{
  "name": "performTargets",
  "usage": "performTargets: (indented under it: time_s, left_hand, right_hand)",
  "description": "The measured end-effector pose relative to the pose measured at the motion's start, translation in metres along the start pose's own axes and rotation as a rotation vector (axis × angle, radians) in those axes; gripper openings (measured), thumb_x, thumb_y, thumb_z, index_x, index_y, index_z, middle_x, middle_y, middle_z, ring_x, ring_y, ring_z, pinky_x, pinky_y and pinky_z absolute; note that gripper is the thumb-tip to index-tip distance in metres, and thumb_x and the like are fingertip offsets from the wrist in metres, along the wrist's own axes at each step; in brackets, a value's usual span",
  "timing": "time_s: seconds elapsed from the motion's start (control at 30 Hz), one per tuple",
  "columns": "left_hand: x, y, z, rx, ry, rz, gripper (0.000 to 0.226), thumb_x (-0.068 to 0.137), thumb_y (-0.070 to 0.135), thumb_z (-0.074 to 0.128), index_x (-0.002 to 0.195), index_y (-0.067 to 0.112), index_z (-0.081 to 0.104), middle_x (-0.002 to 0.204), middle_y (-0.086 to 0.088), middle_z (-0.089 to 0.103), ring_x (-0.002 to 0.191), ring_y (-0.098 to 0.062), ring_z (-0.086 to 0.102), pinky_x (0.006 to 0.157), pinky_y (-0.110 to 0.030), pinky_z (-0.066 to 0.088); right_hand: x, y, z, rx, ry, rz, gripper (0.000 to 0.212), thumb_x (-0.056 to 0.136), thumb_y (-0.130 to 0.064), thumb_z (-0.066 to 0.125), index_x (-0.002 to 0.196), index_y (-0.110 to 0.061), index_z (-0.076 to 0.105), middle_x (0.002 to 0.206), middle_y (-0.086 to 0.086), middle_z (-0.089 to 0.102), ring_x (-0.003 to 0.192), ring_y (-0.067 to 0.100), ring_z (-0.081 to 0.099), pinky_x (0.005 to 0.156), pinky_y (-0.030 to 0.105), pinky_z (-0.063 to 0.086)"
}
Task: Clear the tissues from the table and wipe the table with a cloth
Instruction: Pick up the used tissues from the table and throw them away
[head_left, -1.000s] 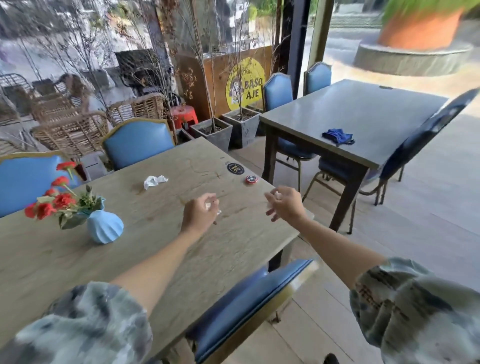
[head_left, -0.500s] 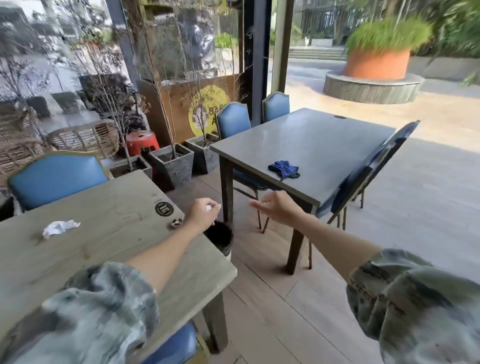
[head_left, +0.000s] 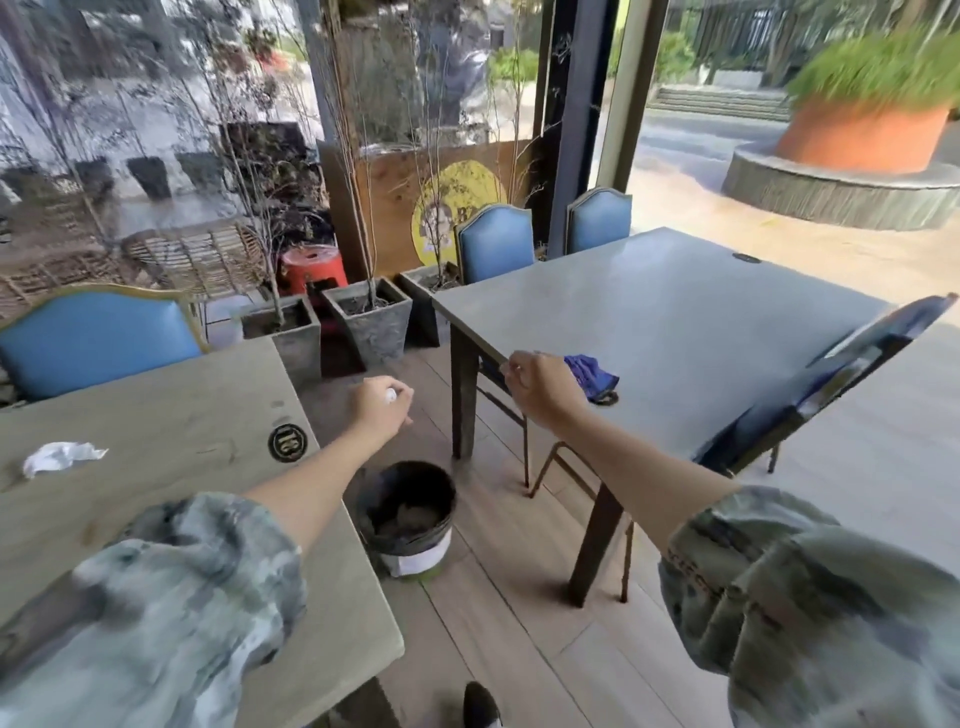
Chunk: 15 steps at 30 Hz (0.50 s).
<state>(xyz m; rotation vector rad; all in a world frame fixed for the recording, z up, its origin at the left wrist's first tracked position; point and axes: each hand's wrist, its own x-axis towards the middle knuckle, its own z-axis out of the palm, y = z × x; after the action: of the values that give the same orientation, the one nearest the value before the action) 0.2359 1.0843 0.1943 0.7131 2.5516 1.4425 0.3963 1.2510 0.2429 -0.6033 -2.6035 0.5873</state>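
The clearing looks partly done, and the wiping not begun. One crumpled tissue (head_left: 61, 457) lies on the wooden surface (head_left: 171, 415) at the left, well apart from both hands. A small white wad (head_left: 389, 397), by my reading another tissue, sits in the left hand (head_left: 378, 410), which is out past the right end of that surface. The bin (head_left: 408, 514) stands on the floor below and slightly nearer than that hand, lined with a dark bag; something lies at its bottom, but it is too blurred to tell what.

Left to do, as I judge it: drop the wad in the bin, fetch the tissue from the surface, then take the cloth (head_left: 592, 375) and wipe. The cloth, blue and bunched, rests near the near edge of the grey surface (head_left: 675, 322) on the right.

The left arm is stretched forward across the corner of the wooden surface, its fingers curled round the wad, with only a bit of white showing by the thumb. The right arm reaches forward and to the right; the right hand (head_left: 543, 387) is seen from the back at the near edge of the grey surface, just beside the cloth. Its fingers are bent, yet whether they have the cloth or merely hover by it I cannot tell, since the hand hides that side.
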Motion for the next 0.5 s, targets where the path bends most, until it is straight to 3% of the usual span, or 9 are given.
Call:
performTargets:
  time_s: [0.07, 0.13, 0.2, 0.5]
  left_hand:
    - [0.032, 0.000, 0.005, -0.010, 0.076, -0.016, 0.015, 0.087, 0.009, 0.062, 0.072, 0.013, 0.063, 0.058, -0.002, 0.061, 0.041, -0.008, 0.061, 0.041, -0.014, 0.044]
    - [0.070, -0.002, 0.011, 0.004, 0.131, -0.029, 0.016, 0.084, 0.013, 0.063, 0.070, 0.018, 0.067, 0.069, -0.006, 0.068, 0.057, -0.021, 0.067, 0.055, -0.026, 0.055]
    - [0.107, -0.001, 0.016, 0.072, 0.153, -0.039, 0.012, 0.084, 0.018, 0.063, 0.075, 0.017, 0.072, 0.077, -0.007, 0.072, 0.074, -0.028, 0.068, 0.069, -0.035, 0.057]
    - [0.234, 0.010, 0.009, 0.173, 0.227, -0.083, 0.015, 0.086, 0.024, 0.061, 0.072, 0.022, 0.065, 0.074, -0.007, 0.071, 0.073, -0.029, 0.067, 0.069, -0.035, 0.056]
  right_hand:
    - [0.033, 0.012, 0.010, -0.002, -0.032, -0.053, 0.016, 0.095, -0.020, 0.051, 0.095, -0.014, 0.066, 0.089, -0.001, 0.057, 0.076, 0.018, 0.052, 0.065, 0.027, 0.038]
    - [0.073, 0.022, 0.018, -0.036, -0.069, -0.093, 0.014, 0.095, -0.018, 0.052, 0.096, -0.014, 0.066, 0.093, 0.000, 0.060, 0.077, 0.016, 0.051, 0.064, 0.026, 0.037]
    - [0.116, 0.030, 0.024, -0.062, -0.072, -0.101, 0.015, 0.095, -0.017, 0.052, 0.097, -0.014, 0.066, 0.094, 0.004, 0.065, 0.079, 0.022, 0.058, 0.064, 0.031, 0.046]
    - [0.288, 0.043, 0.050, -0.124, -0.167, -0.187, 0.019, 0.090, -0.026, 0.054, 0.091, -0.014, 0.068, 0.088, 0.013, 0.069, 0.079, 0.033, 0.063, 0.062, 0.034, 0.051]
